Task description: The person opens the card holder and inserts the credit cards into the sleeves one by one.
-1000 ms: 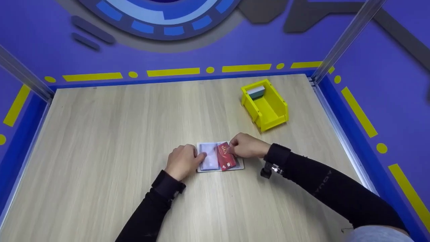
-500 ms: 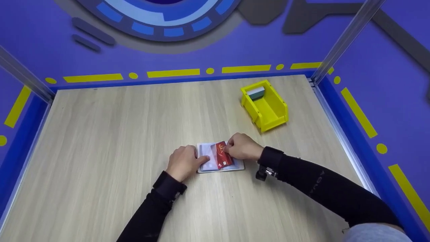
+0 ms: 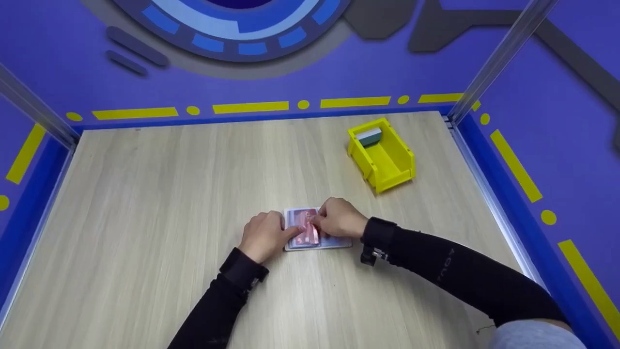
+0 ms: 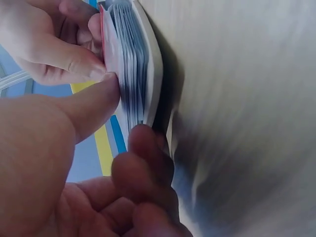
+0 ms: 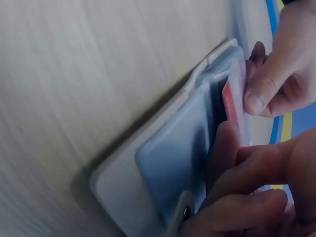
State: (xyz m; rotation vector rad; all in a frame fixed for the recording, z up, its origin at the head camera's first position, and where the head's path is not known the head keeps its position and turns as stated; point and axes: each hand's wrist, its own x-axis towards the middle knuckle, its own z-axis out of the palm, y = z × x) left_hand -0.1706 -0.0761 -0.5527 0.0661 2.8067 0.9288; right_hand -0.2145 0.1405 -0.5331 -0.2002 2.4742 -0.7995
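Note:
A card holder (image 3: 337, 242) with clear plastic sleeves lies spread flat on the table. A red card (image 3: 306, 236) is mostly under the clear film of its left-hand sleeve. My left hand (image 3: 264, 235) holds the holder's left edge, thumb on top of the sleeve and fingers curled at the edge. From the right, my right hand (image 3: 341, 218) pinches the card near its right edge. The right wrist view shows the red card (image 5: 229, 102) slipped between film layers; those fingertips partly hide it. A stack of sleeve pages (image 4: 132, 64) shows edge-on in the left wrist view.
A yellow bin (image 3: 382, 155) stands at the back right of the wooden table (image 3: 193, 184), with a small white and green box (image 3: 369, 136) inside its far end. Blue walls (image 3: 271, 87) with yellow markings border the table. A snap button (image 5: 186, 213) sits on the holder's strap.
My right hand has moved left with the red card, and the card has gone from lying over the holder's middle to under the left sleeve's film. My left hand stays at the holder's left edge.

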